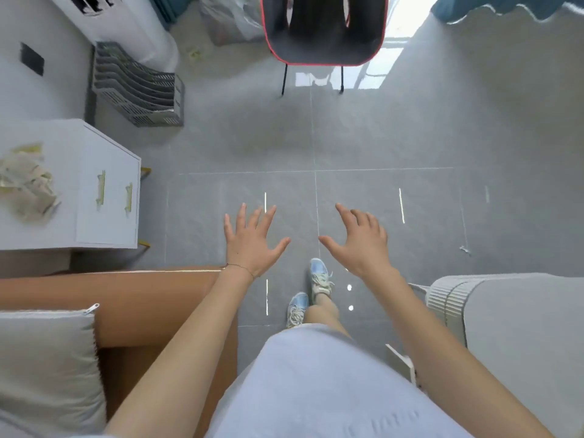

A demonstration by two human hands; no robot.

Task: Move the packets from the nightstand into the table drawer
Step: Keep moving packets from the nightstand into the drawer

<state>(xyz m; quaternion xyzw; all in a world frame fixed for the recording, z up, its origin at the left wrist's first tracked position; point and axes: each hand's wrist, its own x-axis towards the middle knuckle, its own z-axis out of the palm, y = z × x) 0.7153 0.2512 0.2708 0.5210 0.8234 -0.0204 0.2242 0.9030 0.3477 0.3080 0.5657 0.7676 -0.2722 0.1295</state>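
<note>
My pale skirt (316,390) fills the bottom of the view, with both bare forearms reaching out over it. At my left sits a grey cushion (44,358) with a zip pull at its corner, resting on a brown piece of furniture (142,298). At my right stands a white ribbed appliance (505,327). Below me are my two light blue sneakers (319,276) on the grey tiled floor (379,137).

My left hand (249,241) hovers palm down over the floor, its fingers (241,213) spread wide and holding nothing; a thin bracelet (240,268) circles that wrist. My right hand (360,245) hovers level with it, a small gap between the two thumbs, also wide and empty, its outer fingers slightly bent.

Further left is the white nightstand (107,197), with two gold handles on its front. The packets (28,181) lie in a loose pale heap on its top, well apart from both hands.

Beyond it a grey mesh file rack (139,90) stands on the floor by the wall, next to a white floor-standing air conditioner (126,20). Farthest ahead stands a black chair (322,30) with a red edge.
</note>
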